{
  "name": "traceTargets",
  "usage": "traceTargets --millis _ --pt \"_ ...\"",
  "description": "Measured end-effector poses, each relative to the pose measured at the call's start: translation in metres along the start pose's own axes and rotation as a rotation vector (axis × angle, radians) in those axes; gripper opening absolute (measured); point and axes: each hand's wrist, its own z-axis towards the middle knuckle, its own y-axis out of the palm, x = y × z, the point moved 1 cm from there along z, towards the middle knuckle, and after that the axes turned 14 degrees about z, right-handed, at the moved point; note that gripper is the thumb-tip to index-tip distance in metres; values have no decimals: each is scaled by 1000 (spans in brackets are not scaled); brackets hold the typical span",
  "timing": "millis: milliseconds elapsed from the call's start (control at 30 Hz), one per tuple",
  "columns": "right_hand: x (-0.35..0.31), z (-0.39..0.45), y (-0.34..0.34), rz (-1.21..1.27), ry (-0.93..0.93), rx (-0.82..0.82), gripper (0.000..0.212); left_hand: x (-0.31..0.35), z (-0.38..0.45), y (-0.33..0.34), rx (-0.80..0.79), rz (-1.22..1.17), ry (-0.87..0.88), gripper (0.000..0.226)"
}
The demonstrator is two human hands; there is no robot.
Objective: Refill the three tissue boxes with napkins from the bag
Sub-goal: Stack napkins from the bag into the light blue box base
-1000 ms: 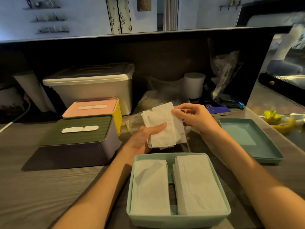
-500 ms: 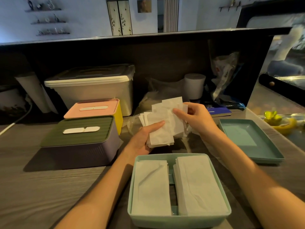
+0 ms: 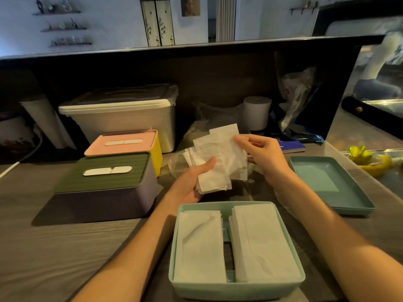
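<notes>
My left hand (image 3: 192,182) grips a loose bundle of white napkins (image 3: 214,162) above the table, thumb on top. My right hand (image 3: 261,153) pinches the bundle's upper right edge. In front of me stands an open mint tissue box (image 3: 235,289) with two napkin stacks side by side. Its teal lid (image 3: 327,182) lies upturned to the right. At left, a closed box with a green lid on a purple base (image 3: 104,184) sits in front of a closed pink-lidded yellow box (image 3: 124,141). A clear plastic bag (image 3: 176,164) lies behind the napkins, mostly hidden.
A large white storage bin (image 3: 122,114) stands behind the boxes, with a paper roll (image 3: 257,112) and crumpled plastic bags (image 3: 298,99) at the back right. A blue book (image 3: 290,146) lies beyond my right hand. Yellow objects (image 3: 368,158) sit at the far right edge.
The napkin bundle has fanned out and risen slightly; my right hand has shifted up along its top right edge. My left hand keeps its grip.
</notes>
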Motion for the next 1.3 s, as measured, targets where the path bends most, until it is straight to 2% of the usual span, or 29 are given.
traceTargets --millis 233,300,367,500,600,667,767,900,1033,1200,1300 --pt "-11 7 -10 -84 -309 227 12 0 2 -8 54 -132 36 38" --pt "-15 9 -11 -88 -375 275 16 0 0 -8 61 -109 42 33" --pt "-17 9 -12 -99 -419 298 22 1 0 -8 39 -130 57 40" --pt "-7 13 -12 -120 -295 218 20 4 -1 -9 -7 -215 88 40" --pt "-4 17 -17 30 -155 294 19 5 -2 -11 19 -219 99 32" --pt "-7 20 -21 135 -137 379 19 5 -1 -13 74 -244 109 27" --pt "-13 20 -24 163 -162 432 22 8 3 -18 225 -264 146 21" --pt "-15 20 -21 134 -129 355 23 9 4 -21 301 -279 177 28" --pt "-17 23 -25 243 -132 364 19 10 5 -21 350 -270 156 39" --pt "-13 21 -17 -29 -145 247 25 12 4 -20 450 -211 205 42" --pt "-17 10 -6 -137 -148 42 35 15 3 -21 482 -151 240 37"
